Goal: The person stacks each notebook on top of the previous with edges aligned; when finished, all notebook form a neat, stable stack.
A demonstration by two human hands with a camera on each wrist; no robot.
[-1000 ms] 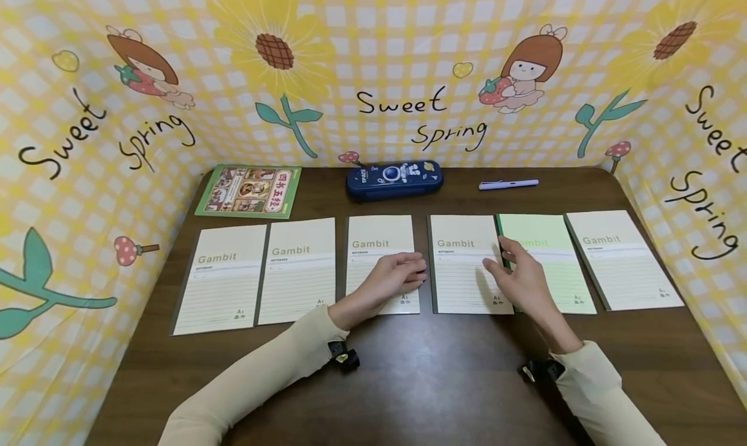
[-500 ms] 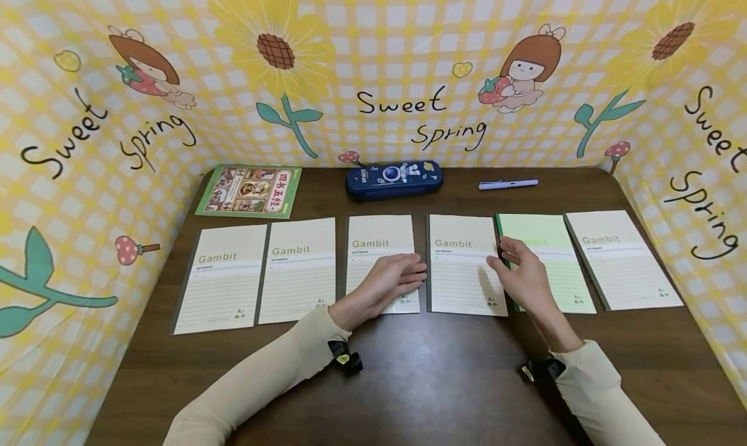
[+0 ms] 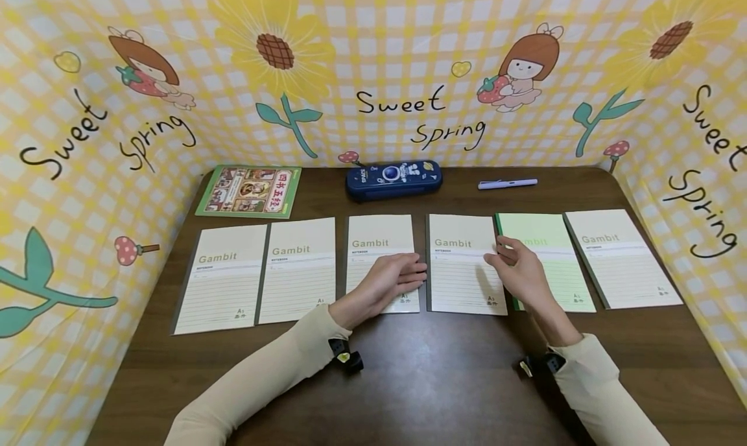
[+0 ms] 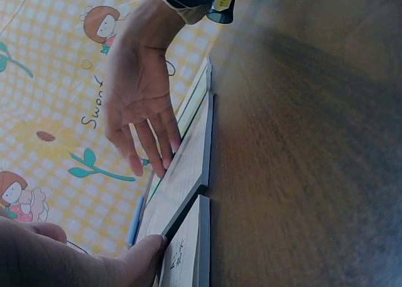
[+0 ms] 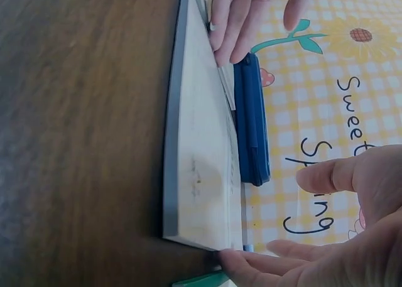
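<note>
A white Gambit notebook (image 3: 456, 284) with a dark spine lies flat between my two hands. My left hand (image 3: 385, 281) lies across another white notebook (image 3: 380, 231), its nearly straight fingertips at the first one's spine. My right hand (image 3: 523, 274) stands at the opposite long edge, fingers slightly bent and thumb held apart over the cover. In the right wrist view, right fingertips touch down by the corner of this notebook (image 5: 201, 149). A green notebook (image 3: 563, 264) lies partly behind the right hand. Neither hand grips anything.
More white notebooks (image 3: 296, 271) continue the row leftward, and one white notebook (image 3: 627, 258) ends it at right. Behind stand a green picture book (image 3: 249, 191), a navy pencil case (image 3: 394, 180) and a lilac pen (image 3: 508, 184). Checked cloth (image 3: 397, 37) walls the table's back and sides.
The white notebook between the hands has slid slightly left and straightened, opening a narrow gap to the green notebook. The right hand has stayed by its edge; the left hand has barely moved.
</note>
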